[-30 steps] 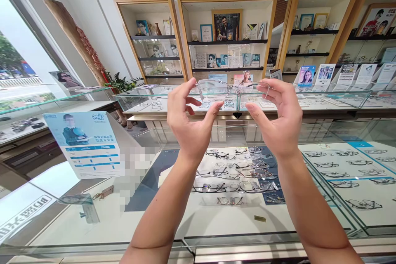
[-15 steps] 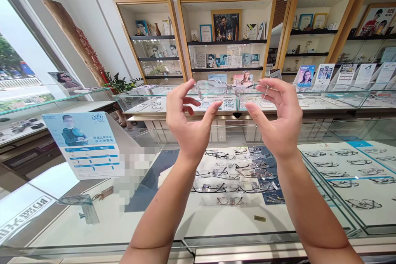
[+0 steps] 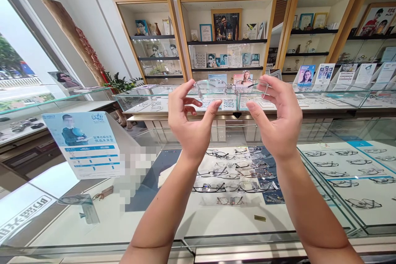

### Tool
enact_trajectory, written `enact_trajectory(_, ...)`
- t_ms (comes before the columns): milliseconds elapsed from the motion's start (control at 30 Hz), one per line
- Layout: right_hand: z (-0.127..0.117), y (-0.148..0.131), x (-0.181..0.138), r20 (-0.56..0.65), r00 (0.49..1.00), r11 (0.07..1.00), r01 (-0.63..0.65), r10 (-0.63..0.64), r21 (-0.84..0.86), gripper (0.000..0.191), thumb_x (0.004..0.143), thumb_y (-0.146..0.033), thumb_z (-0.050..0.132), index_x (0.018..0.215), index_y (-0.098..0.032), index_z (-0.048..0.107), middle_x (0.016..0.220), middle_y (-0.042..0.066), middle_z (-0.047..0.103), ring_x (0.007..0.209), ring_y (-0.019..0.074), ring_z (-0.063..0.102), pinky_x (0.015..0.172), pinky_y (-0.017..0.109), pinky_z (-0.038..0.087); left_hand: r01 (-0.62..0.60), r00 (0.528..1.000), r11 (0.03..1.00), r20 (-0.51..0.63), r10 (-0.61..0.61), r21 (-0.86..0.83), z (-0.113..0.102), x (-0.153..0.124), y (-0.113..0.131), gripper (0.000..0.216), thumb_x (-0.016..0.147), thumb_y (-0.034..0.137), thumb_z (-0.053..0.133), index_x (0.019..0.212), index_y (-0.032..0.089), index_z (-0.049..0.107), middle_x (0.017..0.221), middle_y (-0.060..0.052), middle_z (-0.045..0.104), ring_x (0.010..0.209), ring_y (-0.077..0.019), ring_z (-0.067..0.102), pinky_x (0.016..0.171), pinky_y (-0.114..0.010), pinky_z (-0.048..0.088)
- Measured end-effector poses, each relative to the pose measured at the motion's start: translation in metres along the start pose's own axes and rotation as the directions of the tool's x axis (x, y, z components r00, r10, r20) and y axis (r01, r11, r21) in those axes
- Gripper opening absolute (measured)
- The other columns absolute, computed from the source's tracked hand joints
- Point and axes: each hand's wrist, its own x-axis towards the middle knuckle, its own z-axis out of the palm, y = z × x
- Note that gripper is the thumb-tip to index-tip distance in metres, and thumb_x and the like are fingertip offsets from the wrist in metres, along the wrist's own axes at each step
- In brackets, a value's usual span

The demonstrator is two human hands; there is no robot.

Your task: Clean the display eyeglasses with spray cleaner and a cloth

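Note:
A pair of thin-rimmed eyeglasses (image 3: 213, 86) with clear lenses is held up at chest height between my hands, level and facing across the counter. My left hand (image 3: 192, 123) has its index fingertip at the left end of the frame, with the thumb apart below the lens. On the other end, the index finger of my right hand (image 3: 281, 119) touches the rim, its thumb also standing away underneath. The temples are hard to make out against the background. Beneath the hands, several eyeglass frames (image 3: 210, 188) lie in rows inside the glass showcase.
A blue and white sign (image 3: 89, 163) stands on the glass at the left. More frames (image 3: 363, 203) lie in the right-hand case. Another glass counter (image 3: 185, 111) runs across, with wooden display shelves (image 3: 227, 42) behind it. A small gold tag (image 3: 260, 218) lies near the front.
My left hand has shifted very slightly to the right, and the eyeglasses have turned a little, sitting more level. The right hand has barely moved.

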Motion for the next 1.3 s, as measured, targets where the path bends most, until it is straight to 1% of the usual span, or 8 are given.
enact_trajectory(233, -0.0007, -0.0027, 0.0001, -0.020, 1.000, 1.000, 0.009, -0.010, -0.020, 0.053, 0.106, -0.046, 0.071, 0.157, -0.040, 0.060, 0.148, 0.008, 0.070, 0.130, 0.0335, 0.073, 0.108, 0.062, 0.068, 0.014, 1.000, 0.999, -0.006, -0.014, 0.029, 0.0014, -0.0024, -0.0014, 0.063, 0.094, 0.057, 0.086, 0.148, 0.030, 0.066, 0.147, -0.011, 0.070, 0.091, -0.0178, 0.070, 0.076, -0.035, 0.060)
enact_trajectory(333, -0.0010, -0.0043, 0.0005, -0.030, 0.999, 0.999, 0.020, -0.021, -0.038, 0.050, 0.106, -0.047, 0.072, 0.154, -0.041, 0.062, 0.146, 0.007, 0.070, 0.131, 0.0334, 0.072, 0.108, 0.061, 0.068, 0.002, 1.000, 0.999, -0.006, -0.002, 0.037, 0.0016, -0.0023, -0.0021, 0.063, 0.095, 0.058, 0.085, 0.148, 0.031, 0.066, 0.146, -0.010, 0.071, 0.089, -0.0171, 0.070, 0.074, -0.034, 0.059)
enact_trajectory(467, -0.0029, -0.0070, 0.0020, -0.045, 0.998, 0.997, 0.042, -0.045, -0.062, 0.046, 0.105, -0.046, 0.072, 0.150, -0.041, 0.065, 0.144, 0.007, 0.070, 0.137, 0.0349, 0.068, 0.111, 0.064, 0.066, 0.001, 1.000, 1.000, 0.003, -0.001, 0.025, 0.0025, -0.0024, -0.0029, 0.062, 0.096, 0.059, 0.083, 0.148, 0.031, 0.066, 0.146, -0.011, 0.071, 0.087, -0.0163, 0.069, 0.072, -0.034, 0.058)
enact_trajectory(667, -0.0030, -0.0084, 0.0018, -0.041, 0.998, 0.997, 0.044, -0.046, -0.058, 0.051, 0.106, -0.045, 0.071, 0.156, -0.042, 0.061, 0.148, 0.007, 0.068, 0.143, 0.0367, 0.064, 0.112, 0.068, 0.066, 0.001, 1.000, 1.000, -0.002, -0.001, -0.015, 0.0037, -0.0031, -0.0037, 0.061, 0.096, 0.057, 0.085, 0.147, 0.031, 0.066, 0.146, -0.010, 0.071, 0.085, -0.0157, 0.069, 0.071, -0.033, 0.058)
enact_trajectory(900, 0.0019, -0.0043, -0.0017, -0.050, 0.999, 1.000, -0.002, 0.002, -0.003, 0.056, 0.106, -0.048, 0.071, 0.159, -0.037, 0.059, 0.151, 0.010, 0.068, 0.141, 0.0364, 0.067, 0.111, 0.065, 0.065, -0.010, 1.000, 0.999, -0.013, 0.011, 0.043, 0.0042, -0.0036, -0.0029, 0.062, 0.096, 0.058, 0.084, 0.148, 0.030, 0.065, 0.145, -0.011, 0.071, 0.085, -0.0158, 0.069, 0.072, -0.033, 0.059)
enact_trajectory(1000, 0.0018, -0.0028, -0.0019, -0.036, 0.999, 1.000, -0.012, 0.012, 0.000, 0.055, 0.105, -0.047, 0.071, 0.159, -0.039, 0.060, 0.152, 0.009, 0.067, 0.144, 0.0371, 0.065, 0.113, 0.067, 0.064, -0.013, 1.000, 0.998, -0.019, 0.015, 0.066, 0.0048, -0.0040, -0.0030, 0.062, 0.097, 0.058, 0.083, 0.149, 0.030, 0.065, 0.145, -0.010, 0.071, 0.086, -0.0158, 0.069, 0.071, -0.033, 0.059)
enact_trajectory(1167, 0.0006, -0.0046, -0.0011, -0.055, 0.998, 0.999, 0.006, -0.008, -0.038, 0.054, 0.106, -0.045, 0.071, 0.158, -0.040, 0.061, 0.150, 0.008, 0.067, 0.145, 0.0375, 0.064, 0.116, 0.070, 0.062, -0.019, 1.000, 0.997, -0.023, 0.021, 0.075, 0.0050, -0.0046, -0.0029, 0.062, 0.097, 0.058, 0.083, 0.150, 0.030, 0.065, 0.146, -0.010, 0.071, 0.087, -0.0162, 0.070, 0.072, -0.033, 0.059)
enact_trajectory(1300, 0.0010, -0.0041, -0.0012, -0.044, 0.999, 0.999, -0.004, 0.002, -0.031, 0.053, 0.106, -0.045, 0.071, 0.158, -0.039, 0.062, 0.149, 0.009, 0.069, 0.143, 0.0368, 0.066, 0.117, 0.069, 0.061, -0.027, 0.999, 0.996, -0.034, 0.030, 0.089, 0.0045, -0.0048, -0.0017, 0.062, 0.096, 0.058, 0.084, 0.149, 0.030, 0.065, 0.145, -0.010, 0.070, 0.088, -0.0169, 0.070, 0.072, -0.034, 0.059)
